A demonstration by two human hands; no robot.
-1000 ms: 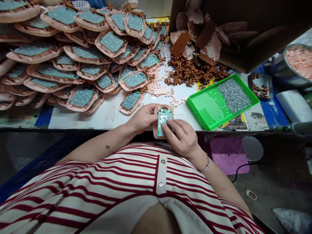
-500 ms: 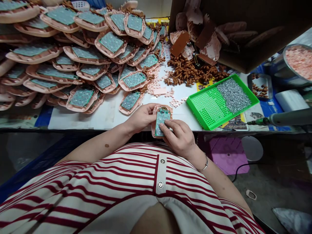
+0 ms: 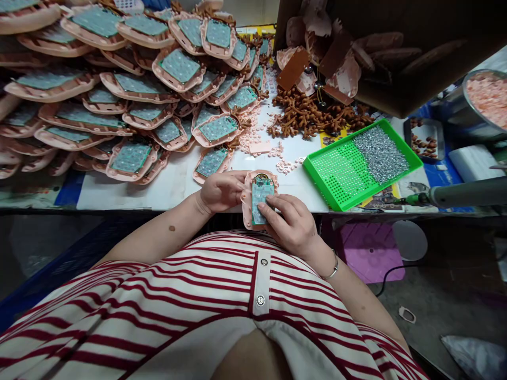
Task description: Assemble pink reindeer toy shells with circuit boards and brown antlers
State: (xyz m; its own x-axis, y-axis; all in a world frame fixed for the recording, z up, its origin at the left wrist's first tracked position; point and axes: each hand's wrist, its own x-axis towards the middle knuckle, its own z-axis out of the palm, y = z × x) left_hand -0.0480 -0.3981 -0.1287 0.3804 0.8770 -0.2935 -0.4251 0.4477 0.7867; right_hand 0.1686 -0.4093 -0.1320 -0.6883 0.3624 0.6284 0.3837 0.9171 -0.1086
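A pink plastic shell (image 3: 247, 206) with a green circuit board (image 3: 261, 198) set in it is held upright at the table's front edge, close to my body. My right hand (image 3: 293, 219) grips its lower right side, thumb and fingers lying over the board. At the shell's left edge is my left hand (image 3: 222, 192), palm turned partly up and fingers stretched out; their tips reach the rim, and whether some go behind it is hidden. A coil of dark wire shows at the shell's top.
Stacked shells with boards (image 3: 130, 158) fill the left. Brown antler-shaped parts (image 3: 304, 113) and small pink pieces (image 3: 259, 148) lie mid-table. A green tray (image 3: 336, 179) holds screws (image 3: 380, 153). An electric screwdriver (image 3: 455, 195) juts in at right, below a cardboard box (image 3: 396, 95).
My left hand has moved left and its fingers have loosened from the shell. The shell has shifted slightly left and down, with my right hand still on it.
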